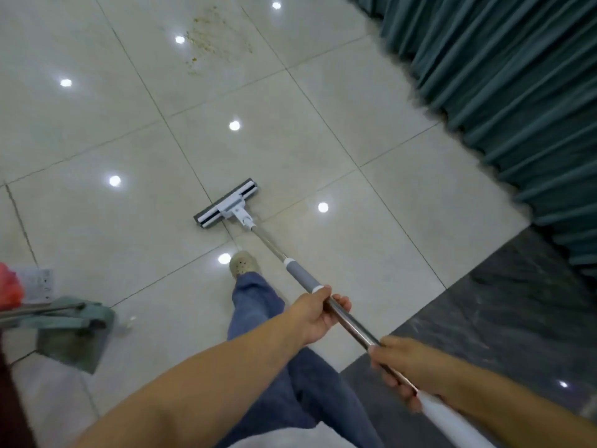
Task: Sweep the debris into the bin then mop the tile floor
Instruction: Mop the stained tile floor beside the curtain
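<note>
At the far left, well away from the mop [292,276], a blurred green dustpan [72,331] is seen low over the tile floor [97,140], with something red [9,287] just above it. Up-left of the mop, far from its head [226,205], a patch of yellowish debris [206,40] is scattered on the tiles. The grey-and-white head is laid flat on the floor across a grout line, just ahead of a beige shoe [243,263] and a blue trouser leg [255,305]. The left hand [315,315] is clenched around the mop's metal shaft, just below its grey sleeve. Further down the shaft, the right hand [402,367] is wrapped around it where the metal meets the white end. Right of the mop, dark tiling [500,318] and a teal curtain [517,92] are seen.
</note>
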{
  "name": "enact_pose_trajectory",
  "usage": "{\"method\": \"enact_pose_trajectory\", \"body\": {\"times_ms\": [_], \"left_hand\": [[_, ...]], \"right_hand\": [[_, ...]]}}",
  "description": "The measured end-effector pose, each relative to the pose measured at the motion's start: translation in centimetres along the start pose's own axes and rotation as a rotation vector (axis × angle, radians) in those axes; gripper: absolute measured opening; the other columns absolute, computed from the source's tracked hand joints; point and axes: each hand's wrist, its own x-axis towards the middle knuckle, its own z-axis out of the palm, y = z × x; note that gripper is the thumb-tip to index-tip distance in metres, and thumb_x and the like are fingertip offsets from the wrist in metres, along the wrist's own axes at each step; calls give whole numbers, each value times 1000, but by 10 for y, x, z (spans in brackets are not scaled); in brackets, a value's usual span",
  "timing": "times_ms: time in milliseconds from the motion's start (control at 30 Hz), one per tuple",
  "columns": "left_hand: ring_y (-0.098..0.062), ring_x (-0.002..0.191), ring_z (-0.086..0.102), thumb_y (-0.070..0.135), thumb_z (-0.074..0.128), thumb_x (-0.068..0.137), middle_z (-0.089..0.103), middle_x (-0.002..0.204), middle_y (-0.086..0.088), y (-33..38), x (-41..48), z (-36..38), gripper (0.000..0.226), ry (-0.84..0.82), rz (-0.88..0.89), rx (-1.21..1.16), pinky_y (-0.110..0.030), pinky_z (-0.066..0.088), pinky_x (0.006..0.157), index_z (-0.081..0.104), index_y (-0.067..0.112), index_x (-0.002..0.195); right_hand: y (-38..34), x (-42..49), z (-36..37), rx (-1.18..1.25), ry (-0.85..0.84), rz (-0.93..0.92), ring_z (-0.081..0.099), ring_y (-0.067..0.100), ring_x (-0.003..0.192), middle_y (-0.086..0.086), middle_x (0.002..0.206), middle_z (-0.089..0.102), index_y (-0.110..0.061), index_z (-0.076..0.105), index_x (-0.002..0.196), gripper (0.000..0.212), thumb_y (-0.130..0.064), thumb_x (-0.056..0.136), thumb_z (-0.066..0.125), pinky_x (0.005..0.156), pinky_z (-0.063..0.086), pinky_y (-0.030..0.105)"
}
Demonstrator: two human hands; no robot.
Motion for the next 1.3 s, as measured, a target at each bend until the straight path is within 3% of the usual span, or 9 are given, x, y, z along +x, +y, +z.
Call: {"method": "enact_pose_trajectory", "body": {"times_ms": [133,233,300,533,633,767,867,1000,1300], "left_hand": [[-23,64,55,9,44,99,50,73,-13,-68,-13,3,14,20,-88,62,-34,58,46,47,0,89],[-21,64,53,9,44,99,49,72,-11,-91,-16,5,15,30,-100,87,-35,58,57,47,1,87],[-20,64,51,9,44,99,48,72,-10,-94,-16,3,14,63,-86,84,-34,55,64,47,2,87],[-19,62,49,7,45,98,47,70,-9,-39,-16,-16,7,71,-39,44,-33,51,59,46,3,92],[-20,60,49,6,45,97,47,69,-9,16,-18,-27,8,73,15,34,-32,54,52,46,2,90],[-19,60,49,4,44,97,47,69,-10,110,-27,-50,6,90,105,21,-32,50,61,45,2,92],[-19,59,51,7,47,97,49,68,-9,203,-35,-80,6,97,152,38,-31,54,53,45,2,99],[-18,56,52,10,49,97,51,67,-9,322,-54,-110,7,131,209,17,-31,53,55,47,3,95],[-15,51,45,16,41,100,44,63,-5,528,-78,-140,15,122,266,33,-20,48,38,41,3,106]], "right_hand": [[70,-33,-5,-86,-53,-70,41,4,39,1,62,42,-15,38,84,22,-13,94,58,35,38,19],[96,-41,-10,-65,-110,-66,41,6,42,-1,61,41,-17,36,82,27,-10,91,60,37,39,20],[99,-39,-10,-41,-127,-66,40,7,43,-1,60,41,-19,36,81,27,-10,91,60,38,40,20],[44,-20,12,-60,-133,-81,39,5,39,1,61,39,-16,33,84,28,-11,91,59,37,41,19],[-8,-3,28,-55,-125,-84,40,7,41,1,63,41,-16,35,84,26,-15,90,61,37,40,21],[-97,27,65,-4,-129,-107,39,7,38,3,63,41,-12,34,86,27,-12,92,60,35,38,21],[-184,50,105,56,-145,-92,40,8,42,3,61,45,-13,35,90,25,-12,91,61,37,39,22],[-307,67,158,62,-130,-87,44,7,43,4,65,49,-12,42,99,19,-13,92,59,43,44,21],[-511,97,230,164,-84,-89,47,7,40,4,61,53,-7,50,101,17,-15,91,61,41,46,18]]}}
